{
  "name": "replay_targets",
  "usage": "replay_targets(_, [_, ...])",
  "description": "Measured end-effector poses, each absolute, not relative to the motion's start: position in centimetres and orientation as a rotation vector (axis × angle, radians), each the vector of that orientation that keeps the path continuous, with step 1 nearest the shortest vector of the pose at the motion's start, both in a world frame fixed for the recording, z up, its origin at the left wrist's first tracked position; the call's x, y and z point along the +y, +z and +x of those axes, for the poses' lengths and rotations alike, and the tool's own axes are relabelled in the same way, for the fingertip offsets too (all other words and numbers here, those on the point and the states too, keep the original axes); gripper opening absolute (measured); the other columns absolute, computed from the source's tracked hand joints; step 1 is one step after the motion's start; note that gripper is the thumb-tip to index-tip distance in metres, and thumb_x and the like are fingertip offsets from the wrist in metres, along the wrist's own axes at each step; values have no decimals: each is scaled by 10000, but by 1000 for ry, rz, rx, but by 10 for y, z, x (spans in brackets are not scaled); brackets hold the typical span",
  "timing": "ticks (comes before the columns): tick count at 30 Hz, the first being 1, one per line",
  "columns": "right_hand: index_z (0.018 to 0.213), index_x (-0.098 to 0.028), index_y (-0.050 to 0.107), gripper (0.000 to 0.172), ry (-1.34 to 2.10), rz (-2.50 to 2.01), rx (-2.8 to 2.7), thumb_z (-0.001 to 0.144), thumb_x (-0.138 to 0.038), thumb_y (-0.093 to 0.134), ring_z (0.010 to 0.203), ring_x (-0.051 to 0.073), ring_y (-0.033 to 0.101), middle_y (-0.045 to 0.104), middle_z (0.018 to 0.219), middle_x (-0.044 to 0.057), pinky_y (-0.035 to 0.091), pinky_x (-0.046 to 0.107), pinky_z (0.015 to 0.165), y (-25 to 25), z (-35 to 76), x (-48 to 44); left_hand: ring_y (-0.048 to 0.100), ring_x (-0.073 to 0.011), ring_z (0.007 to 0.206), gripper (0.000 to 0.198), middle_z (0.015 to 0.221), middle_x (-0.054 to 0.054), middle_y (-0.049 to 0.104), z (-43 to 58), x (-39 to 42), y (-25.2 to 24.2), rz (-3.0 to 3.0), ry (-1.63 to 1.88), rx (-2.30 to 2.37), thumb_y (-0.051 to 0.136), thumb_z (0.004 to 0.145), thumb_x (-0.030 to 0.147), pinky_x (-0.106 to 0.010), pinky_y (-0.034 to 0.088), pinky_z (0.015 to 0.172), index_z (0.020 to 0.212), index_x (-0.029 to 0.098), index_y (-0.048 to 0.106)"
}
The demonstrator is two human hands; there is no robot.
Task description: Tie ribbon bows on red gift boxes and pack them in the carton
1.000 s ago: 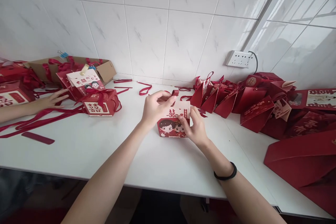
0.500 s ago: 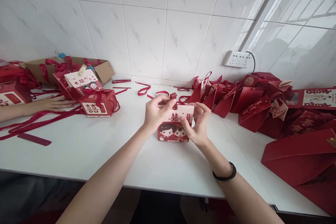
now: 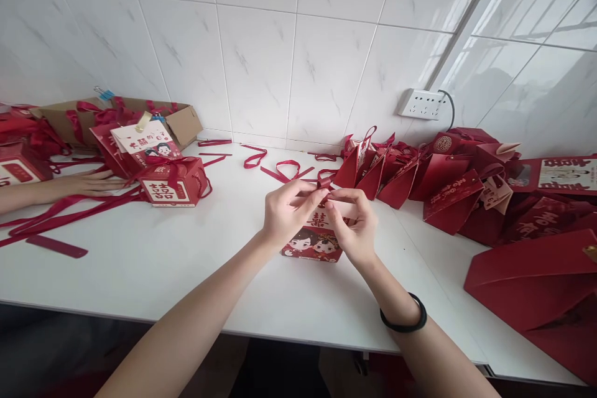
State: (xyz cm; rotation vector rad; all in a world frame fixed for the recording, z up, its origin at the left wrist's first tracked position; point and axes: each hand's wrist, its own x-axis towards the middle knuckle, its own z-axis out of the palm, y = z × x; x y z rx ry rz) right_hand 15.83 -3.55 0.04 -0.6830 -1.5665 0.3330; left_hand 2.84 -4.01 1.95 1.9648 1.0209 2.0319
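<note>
Both hands meet at centre frame: left hand (image 3: 286, 214) and right hand (image 3: 357, 230) each pinch a short red ribbon end (image 3: 325, 182) between thumb and forefinger, fingertips nearly touching, other fingers curled. Ribbon end sits right above the top of a small gift box (image 3: 312, 242), red and pale pink with two cartoon figures on the front, standing upright on the white table (image 3: 163, 273), just below and partly behind the hands. Whether the palms touch the box, cannot tell. Black wristband (image 3: 405, 317) on the right wrist. Loose ribbon loops (image 3: 280, 169) lie on the table just behind the hands, toward the tiled wall. Right of frame: a crowd of red paper bags (image 3: 420, 180), some upright, some tipped, below a white wall socket (image 3: 425, 104). Left of frame: a finished box (image 3: 170, 183) tied with a red bow, a brown cardboard carton (image 3: 184, 124) behind it with ribbons and cards in it, long ribbons (image 3: 69, 208) trailing across the table, a flat dark red strip (image 3: 56, 246) near the front edge. Another person's hand (image 3: 91, 182) rests flat on the table at far left, just beside the finished box, fingers loose.
</note>
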Motion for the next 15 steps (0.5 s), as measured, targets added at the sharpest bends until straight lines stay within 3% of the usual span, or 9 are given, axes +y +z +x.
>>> replay_targets(7, [979, -236, 547, 182, 289, -698, -1588, 815, -293, 599, 836, 197, 655, 672, 907, 43, 544, 333, 661, -1, 159, -35, 616, -94, 540, 171, 686, 5, 687, 28, -40, 20, 1929, 1982, 1045, 634, 809, 322, -188, 488, 504, 712, 182, 632])
replay_targets(15, [852, -226, 539, 113, 346, -763, -1545, 817, -310, 605, 652, 154, 614, 642, 776, 11, 519, 297, 570, 1, 157, -35, 601, -95, 519, 199, 628, 15, 647, 27, -38, 19, 1829, 1861, 1008, 633, 802, 365, -186, 464, 475, 724, 182, 614])
